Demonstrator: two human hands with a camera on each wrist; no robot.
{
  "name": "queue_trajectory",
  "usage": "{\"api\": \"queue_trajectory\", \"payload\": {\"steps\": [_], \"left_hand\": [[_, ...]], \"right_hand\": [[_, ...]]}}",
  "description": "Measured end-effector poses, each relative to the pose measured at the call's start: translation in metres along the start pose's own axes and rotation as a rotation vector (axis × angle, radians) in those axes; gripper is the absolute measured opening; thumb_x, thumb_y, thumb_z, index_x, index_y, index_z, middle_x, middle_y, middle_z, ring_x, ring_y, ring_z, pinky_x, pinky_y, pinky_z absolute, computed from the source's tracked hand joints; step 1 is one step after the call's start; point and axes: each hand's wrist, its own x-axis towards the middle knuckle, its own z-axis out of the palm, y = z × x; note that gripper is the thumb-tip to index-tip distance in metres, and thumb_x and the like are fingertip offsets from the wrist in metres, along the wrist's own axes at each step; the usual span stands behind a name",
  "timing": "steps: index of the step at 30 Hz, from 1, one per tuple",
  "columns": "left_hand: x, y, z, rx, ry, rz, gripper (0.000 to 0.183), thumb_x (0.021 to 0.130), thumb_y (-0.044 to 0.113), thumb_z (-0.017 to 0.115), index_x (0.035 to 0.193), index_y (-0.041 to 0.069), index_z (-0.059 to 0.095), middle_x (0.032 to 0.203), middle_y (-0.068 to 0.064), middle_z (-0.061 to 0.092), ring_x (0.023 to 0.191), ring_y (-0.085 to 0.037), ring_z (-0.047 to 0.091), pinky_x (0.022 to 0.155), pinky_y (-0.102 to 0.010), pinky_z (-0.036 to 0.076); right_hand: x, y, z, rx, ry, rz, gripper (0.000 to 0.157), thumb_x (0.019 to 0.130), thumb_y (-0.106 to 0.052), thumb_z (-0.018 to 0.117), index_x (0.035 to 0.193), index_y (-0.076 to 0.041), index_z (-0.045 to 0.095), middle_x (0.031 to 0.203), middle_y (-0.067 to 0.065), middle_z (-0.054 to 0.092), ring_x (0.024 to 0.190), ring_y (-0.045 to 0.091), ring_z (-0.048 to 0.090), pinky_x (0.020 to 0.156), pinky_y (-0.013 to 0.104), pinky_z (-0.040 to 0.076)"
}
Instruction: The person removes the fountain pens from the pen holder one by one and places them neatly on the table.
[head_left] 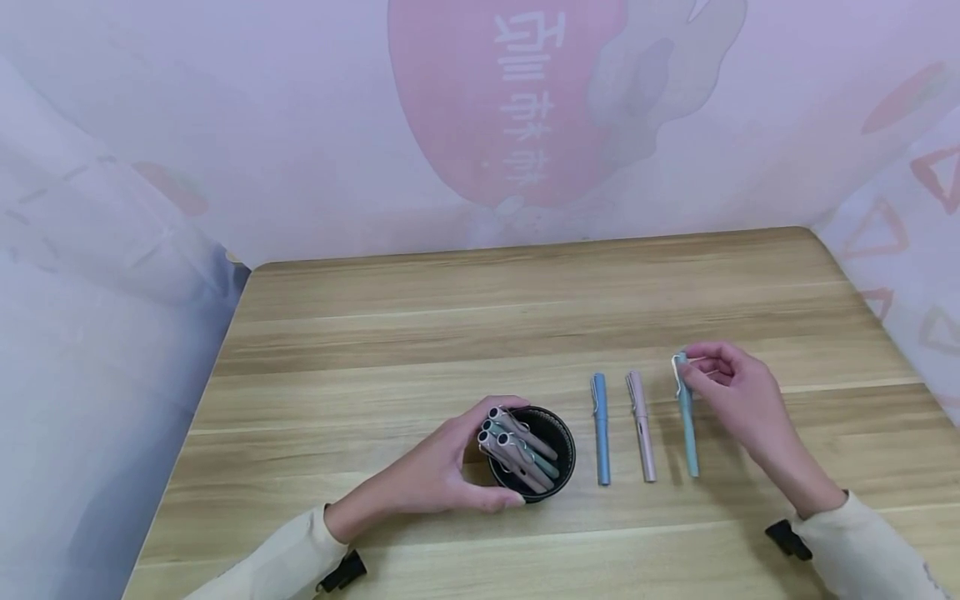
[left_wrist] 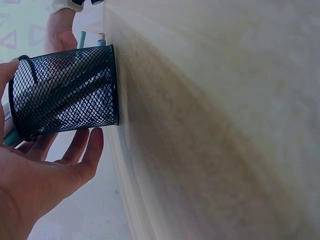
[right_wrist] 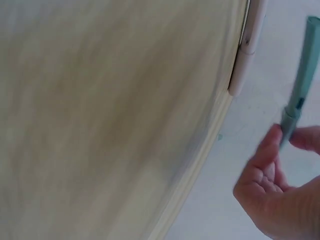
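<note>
My left hand (head_left: 442, 471) holds a black mesh pen holder (left_wrist: 70, 92) by its sides, thumb near the front and fingers behind. The holder stands upright on the table. Several capped pens (head_left: 517, 454) lean in it, mostly greyish-pink, with a teal one among them. My right hand (head_left: 738, 396) pinches a teal pen (head_left: 688, 437) near its cap end, between thumb and fingers. In the right wrist view this pen (right_wrist: 304, 75) is raised off the tabletop. To its left lie a pink pen (head_left: 642, 429) and a blue pen (head_left: 601, 429), roughly parallel.
The wood-grain table (head_left: 420, 333) extends behind and around the hands. A pale printed cloth (head_left: 300, 125) hangs along its back edge and both sides. Black clips (head_left: 789, 540) sit at the sleeve cuffs.
</note>
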Motion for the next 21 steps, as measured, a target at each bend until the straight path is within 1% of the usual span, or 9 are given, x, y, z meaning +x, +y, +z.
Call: {"api": "queue_trajectory", "payload": {"steps": [3, 7, 10, 12, 17, 21], "left_hand": [[0.0, 0.001, 0.0, -0.004, -0.002, -0.003, 0.091, 0.091, 0.029, 0.093, 0.165, 0.019, 0.04, 0.148, -0.007, 0.063, 0.133, -0.022, 0.061, 0.118, -0.04, 0.044], [-0.001, 0.001, -0.001, -0.003, -0.004, -0.004, 0.091, 0.091, 0.029, 0.093, 0.165, 0.019, 0.04, 0.148, -0.008, 0.063, 0.133, -0.022, 0.061, 0.119, -0.04, 0.044], [-0.001, 0.001, -0.001, 0.006, -0.001, -0.006, 0.091, 0.091, 0.03, 0.093, 0.165, 0.02, 0.04, 0.148, -0.007, 0.064, 0.132, -0.022, 0.061, 0.118, -0.04, 0.044], [-0.001, 0.0, -0.001, 0.011, 0.0, -0.006, 0.091, 0.091, 0.031, 0.093, 0.164, 0.02, 0.04, 0.147, -0.007, 0.064, 0.131, -0.021, 0.062, 0.118, -0.04, 0.045], [0.0, -0.001, -0.001, 0.02, -0.001, 0.003, 0.09, 0.091, 0.031, 0.093, 0.164, 0.02, 0.041, 0.147, -0.008, 0.064, 0.131, -0.021, 0.062, 0.117, -0.041, 0.045], [0.0, -0.001, -0.001, 0.019, -0.004, 0.002, 0.09, 0.091, 0.031, 0.093, 0.164, 0.021, 0.04, 0.147, -0.008, 0.064, 0.131, -0.021, 0.062, 0.118, -0.041, 0.045]], "right_hand": [[0.003, 0.003, -0.002, -0.052, -0.068, 0.016, 0.038, 0.106, -0.022, 0.073, 0.132, 0.005, 0.067, 0.109, 0.012, 0.072, 0.093, 0.007, 0.067, 0.077, 0.017, 0.054], [0.007, 0.005, -0.005, -0.11, -0.142, 0.045, 0.041, 0.106, -0.027, 0.072, 0.134, 0.003, 0.066, 0.111, 0.011, 0.071, 0.098, 0.018, 0.065, 0.078, 0.021, 0.051], [0.011, 0.005, -0.005, -0.143, -0.168, 0.058, 0.043, 0.107, -0.029, 0.07, 0.134, 0.004, 0.065, 0.111, 0.011, 0.071, 0.1, 0.022, 0.064, 0.079, 0.024, 0.051], [0.014, 0.005, -0.005, -0.168, -0.178, 0.059, 0.045, 0.107, -0.03, 0.069, 0.135, 0.005, 0.065, 0.112, 0.012, 0.072, 0.101, 0.025, 0.065, 0.081, 0.028, 0.051], [0.022, 0.006, -0.002, -0.202, -0.208, 0.066, 0.047, 0.109, -0.03, 0.069, 0.137, 0.007, 0.064, 0.114, 0.016, 0.073, 0.099, 0.025, 0.068, 0.083, 0.035, 0.052], [0.026, 0.008, -0.002, -0.19, -0.238, 0.077, 0.043, 0.109, -0.025, 0.068, 0.136, 0.009, 0.063, 0.111, 0.016, 0.075, 0.095, 0.022, 0.069, 0.081, 0.034, 0.053]]}}
